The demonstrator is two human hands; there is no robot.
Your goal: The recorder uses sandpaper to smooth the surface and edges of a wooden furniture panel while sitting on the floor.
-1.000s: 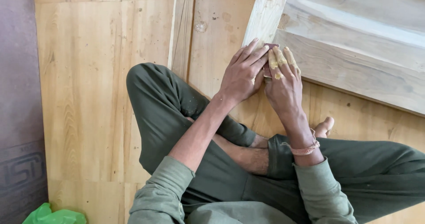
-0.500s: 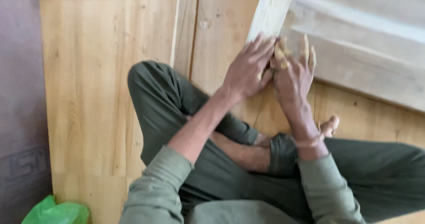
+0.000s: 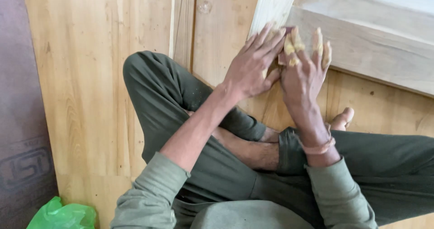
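The person sits cross-legged on a yellow wooden panel floor (image 3: 99, 75), dark green trousers (image 3: 181, 102) drawn up, a bare foot (image 3: 341, 119) showing at the right knee.

Left hand (image 3: 253, 66): fingers extended and spread, palm down, pressed flat against the lower end of a pale wooden frame (image 3: 361, 43) that lies across the upper right of the view. It grips nothing.

Right hand (image 3: 303, 70): open, fingers splayed upward, its fingertips (image 3: 291, 43) coated in yellow putty. It sits just beside the left hand, touching it at the thumb side, at the same frame corner. Whether it presses the wood cannot be told. A band (image 3: 318, 146) circles the right wrist.

Surroundings: a narrow wooden strip (image 3: 183, 21) runs up the floor left of the frame. A dark mat (image 3: 20, 120) borders the left edge. A green plastic bag (image 3: 63, 215) lies at the lower left, well apart from the hands. The two hands cover the frame's corner joint itself.
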